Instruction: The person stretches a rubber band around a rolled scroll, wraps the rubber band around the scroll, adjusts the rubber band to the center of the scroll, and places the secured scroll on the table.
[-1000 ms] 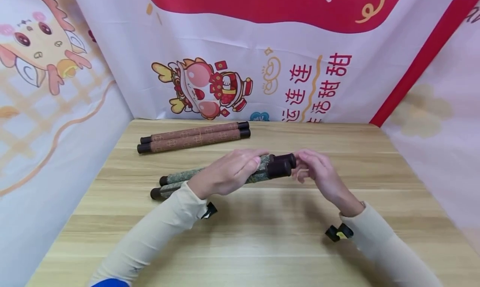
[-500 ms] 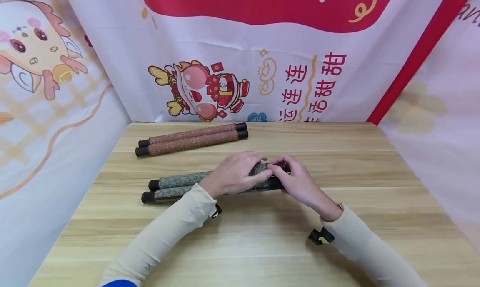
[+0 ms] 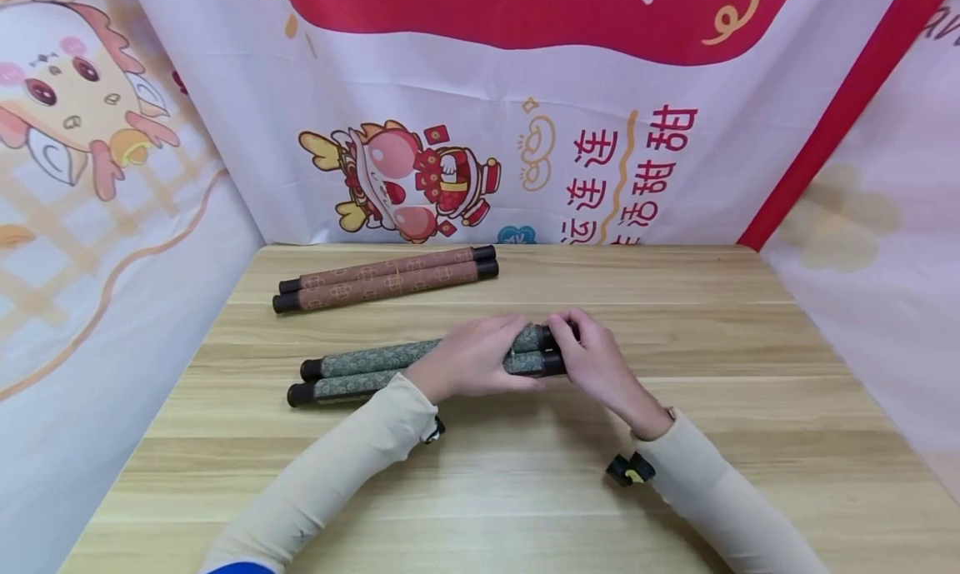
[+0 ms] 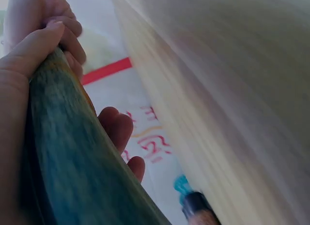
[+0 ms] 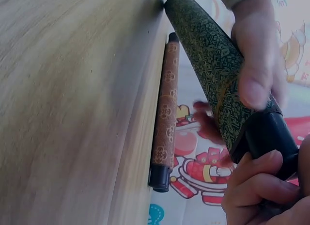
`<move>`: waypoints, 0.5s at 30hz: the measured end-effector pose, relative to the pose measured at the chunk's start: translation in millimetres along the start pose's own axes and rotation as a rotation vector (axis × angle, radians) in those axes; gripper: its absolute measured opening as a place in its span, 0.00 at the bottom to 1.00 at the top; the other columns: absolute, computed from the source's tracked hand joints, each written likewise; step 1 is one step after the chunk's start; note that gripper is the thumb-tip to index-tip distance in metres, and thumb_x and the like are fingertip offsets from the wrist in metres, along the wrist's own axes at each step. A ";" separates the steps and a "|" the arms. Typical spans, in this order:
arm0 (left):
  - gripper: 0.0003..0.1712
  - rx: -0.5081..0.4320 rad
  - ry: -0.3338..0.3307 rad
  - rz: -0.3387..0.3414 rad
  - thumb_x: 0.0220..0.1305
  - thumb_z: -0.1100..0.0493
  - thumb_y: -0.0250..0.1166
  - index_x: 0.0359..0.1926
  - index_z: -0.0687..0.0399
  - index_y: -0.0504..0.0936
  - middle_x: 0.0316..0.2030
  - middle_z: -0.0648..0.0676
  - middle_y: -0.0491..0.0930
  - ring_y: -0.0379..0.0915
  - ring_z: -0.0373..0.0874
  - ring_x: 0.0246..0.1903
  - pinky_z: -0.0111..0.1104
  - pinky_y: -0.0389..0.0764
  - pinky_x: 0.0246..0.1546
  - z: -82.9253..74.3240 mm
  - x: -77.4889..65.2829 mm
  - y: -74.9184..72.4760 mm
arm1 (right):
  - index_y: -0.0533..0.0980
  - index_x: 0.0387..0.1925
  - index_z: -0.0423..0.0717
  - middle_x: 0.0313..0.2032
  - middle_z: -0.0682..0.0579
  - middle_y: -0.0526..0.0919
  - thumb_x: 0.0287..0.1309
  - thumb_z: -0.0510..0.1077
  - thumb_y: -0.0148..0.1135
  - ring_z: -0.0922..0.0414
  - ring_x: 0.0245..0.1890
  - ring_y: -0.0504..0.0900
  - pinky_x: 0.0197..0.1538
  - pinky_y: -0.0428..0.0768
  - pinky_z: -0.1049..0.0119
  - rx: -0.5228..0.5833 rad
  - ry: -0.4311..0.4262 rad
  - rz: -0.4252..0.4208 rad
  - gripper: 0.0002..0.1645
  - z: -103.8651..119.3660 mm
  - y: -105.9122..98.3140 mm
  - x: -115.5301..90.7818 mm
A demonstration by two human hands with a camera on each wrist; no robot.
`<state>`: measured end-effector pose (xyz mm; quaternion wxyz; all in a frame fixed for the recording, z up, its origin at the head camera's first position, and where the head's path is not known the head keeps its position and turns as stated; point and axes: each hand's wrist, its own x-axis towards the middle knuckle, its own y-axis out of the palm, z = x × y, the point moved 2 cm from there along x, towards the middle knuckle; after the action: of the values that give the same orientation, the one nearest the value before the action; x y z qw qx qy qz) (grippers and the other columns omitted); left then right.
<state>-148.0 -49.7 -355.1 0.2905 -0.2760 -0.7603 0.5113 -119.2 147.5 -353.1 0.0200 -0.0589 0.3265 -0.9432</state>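
Note:
A green patterned scroll (image 3: 382,358), rolled in from both ends into two parallel rolls with black end knobs, slants across the middle of the table in the head view. My left hand (image 3: 476,357) grips both rolls from above, right of their middle. At the right end, my right hand (image 3: 596,361) holds the black knobs, thumb on top. From the right wrist, curled fingers show around a black knob (image 5: 271,142), and the green roll tilts up off the table toward that end. The left wrist view shows the left fingers reaching past the far side of the scroll (image 4: 82,152).
Behind the green scroll, a brown patterned scroll (image 3: 386,285), also in two rolls with black ends, lies on the wooden table (image 3: 465,491). Printed cloths hang along the back (image 3: 450,82) and both sides of the table.
My right hand came in from the right and took hold of the black end knobs. The green scroll's right end has dropped lower. My left thumb has moved down toward the near roll.

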 end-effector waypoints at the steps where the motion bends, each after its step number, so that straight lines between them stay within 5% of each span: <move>1: 0.50 -0.001 -0.013 0.009 0.59 0.26 0.71 0.71 0.51 0.73 0.62 0.51 0.84 0.83 0.45 0.58 0.42 0.85 0.59 3.7 -3.2 0.3 | 0.81 0.52 0.46 0.49 0.43 0.87 0.82 0.57 0.46 0.48 0.47 0.82 0.48 0.78 0.58 -0.002 -0.001 -0.001 0.23 -1.4 -0.8 0.5; 8: 0.54 -0.014 -0.090 0.036 0.59 0.27 0.71 0.75 0.55 0.70 0.68 0.56 0.80 0.80 0.51 0.65 0.46 0.81 0.66 17.0 -18.7 -2.7 | 0.81 0.53 0.44 0.50 0.41 0.86 0.82 0.57 0.46 0.46 0.47 0.82 0.47 0.79 0.58 -0.004 -0.003 -0.007 0.25 -3.5 -3.1 4.5; 15: 0.54 -0.003 -0.027 -0.042 0.56 0.25 0.71 0.73 0.53 0.71 0.66 0.54 0.80 0.80 0.47 0.63 0.43 0.83 0.62 -0.4 -3.6 -9.1 | 0.81 0.50 0.45 0.49 0.42 0.87 0.81 0.53 0.48 0.48 0.48 0.82 0.50 0.77 0.59 0.002 -0.014 -0.020 0.20 0.1 -1.6 4.3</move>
<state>-146.4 -55.0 -347.1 0.2903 -0.2535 -0.7705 0.5077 -123.4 148.3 -351.6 0.0128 -0.0687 0.3246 -0.9433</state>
